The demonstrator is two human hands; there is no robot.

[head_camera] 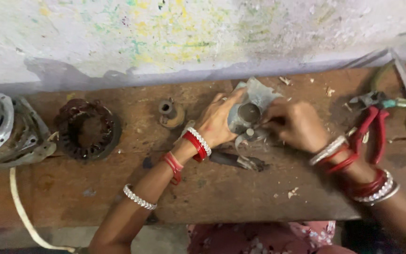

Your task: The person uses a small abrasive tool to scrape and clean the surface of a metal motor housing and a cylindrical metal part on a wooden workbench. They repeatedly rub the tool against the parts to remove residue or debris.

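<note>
Left hand (217, 123) clamps grey housing (250, 113) | right hand (292, 124) pinches small part at its 5 o'clock, identity unclear | advise steady brace; pliers (372, 129) lie at 3 o'clock

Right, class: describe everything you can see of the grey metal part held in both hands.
The grey metal part looks like dull cast metal with a round recess at its middle and an irregular outline. It sits tilted above the brown wooden bench, near the wall. The left hand grips its left side; the right hand pinches near its lower middle.

Dull grey metal housing (252, 106), rough scuffed wooden bench (222, 188), glossy red-handled pliers (372, 129)
</note>
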